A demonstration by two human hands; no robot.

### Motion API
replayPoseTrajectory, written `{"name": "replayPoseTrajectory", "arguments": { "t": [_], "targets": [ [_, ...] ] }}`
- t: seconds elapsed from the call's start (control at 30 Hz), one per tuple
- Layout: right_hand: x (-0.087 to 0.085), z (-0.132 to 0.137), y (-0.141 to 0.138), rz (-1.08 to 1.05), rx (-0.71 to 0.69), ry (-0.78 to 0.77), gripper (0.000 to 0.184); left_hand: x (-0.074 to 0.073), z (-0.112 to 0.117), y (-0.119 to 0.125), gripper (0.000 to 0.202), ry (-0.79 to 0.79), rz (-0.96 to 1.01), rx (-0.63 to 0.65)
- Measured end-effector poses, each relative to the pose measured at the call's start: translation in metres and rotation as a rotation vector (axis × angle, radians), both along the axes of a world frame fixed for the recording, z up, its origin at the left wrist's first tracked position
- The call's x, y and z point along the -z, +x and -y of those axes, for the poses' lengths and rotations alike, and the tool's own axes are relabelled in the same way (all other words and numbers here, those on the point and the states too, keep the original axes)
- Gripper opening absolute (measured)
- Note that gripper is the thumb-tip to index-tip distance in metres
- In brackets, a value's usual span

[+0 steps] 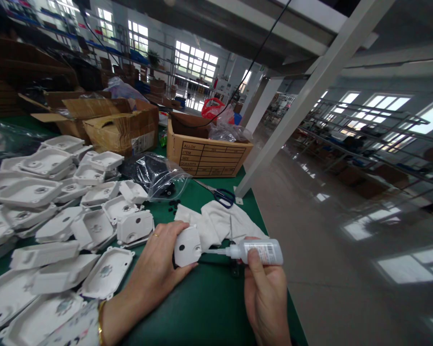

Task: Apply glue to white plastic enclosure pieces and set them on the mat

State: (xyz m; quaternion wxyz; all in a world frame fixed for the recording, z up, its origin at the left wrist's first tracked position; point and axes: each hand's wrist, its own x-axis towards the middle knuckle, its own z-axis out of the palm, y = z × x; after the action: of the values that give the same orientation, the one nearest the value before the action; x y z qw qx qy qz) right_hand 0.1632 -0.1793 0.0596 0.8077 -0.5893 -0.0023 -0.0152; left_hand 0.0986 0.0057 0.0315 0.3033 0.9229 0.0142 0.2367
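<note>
Over the green surface (216, 307), the left hand (157, 262) grips a white plastic housing (190, 242) by its edges, leaving its face exposed to the squeeze bottle (269, 252) held in the right hand (267, 288) at three o'clock, contact unclear.

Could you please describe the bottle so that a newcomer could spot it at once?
Find the green table, then the white cloth near its right edge. Nearer the camera, the right hand holds the bottle sideways. Unlike the opaque white covers nearby, it is translucent, with a long thin nozzle.
</note>
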Motion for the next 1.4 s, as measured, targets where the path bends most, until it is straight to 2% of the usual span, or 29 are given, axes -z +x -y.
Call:
{"name": "replayPoseTrajectory", "arguments": {
  "t": [0.23, 0.37, 0.57, 0.73, 1.03, 1.4],
  "targets": [
    [0.003, 0.004, -0.004, 0.059, -0.07, -0.02, 0.035, -0.002, 0.001, -0.001, 0.063, -0.007, 0.014, -0.005],
    [0.004, 0.004, -0.005, 0.115, -0.03, -0.026, 0.032, -0.001, 0.002, -0.002, 0.062, -0.009, 0.018, 0.029],
    [0.004, 0.008, -0.005, 0.217, -0.049, -0.083, 0.028, -0.002, 0.004, -0.001, 0.063, -0.007, 0.002, 0.07],
    [0.003, 0.015, -0.008, 0.225, -0.029, -0.143, 0.035, -0.002, 0.003, -0.001, 0.059, -0.011, 0.029, 0.085],
    [0.001, 0.019, -0.008, 0.306, -0.075, -0.205, 0.029, -0.001, 0.004, -0.002, 0.062, 0.03, 0.006, 0.112],
    [0.008, 0.017, -0.011, 0.278, -0.064, -0.148, 0.029, -0.003, 0.005, -0.002, 0.066, 0.012, -0.007, 0.136]
  ]
}}
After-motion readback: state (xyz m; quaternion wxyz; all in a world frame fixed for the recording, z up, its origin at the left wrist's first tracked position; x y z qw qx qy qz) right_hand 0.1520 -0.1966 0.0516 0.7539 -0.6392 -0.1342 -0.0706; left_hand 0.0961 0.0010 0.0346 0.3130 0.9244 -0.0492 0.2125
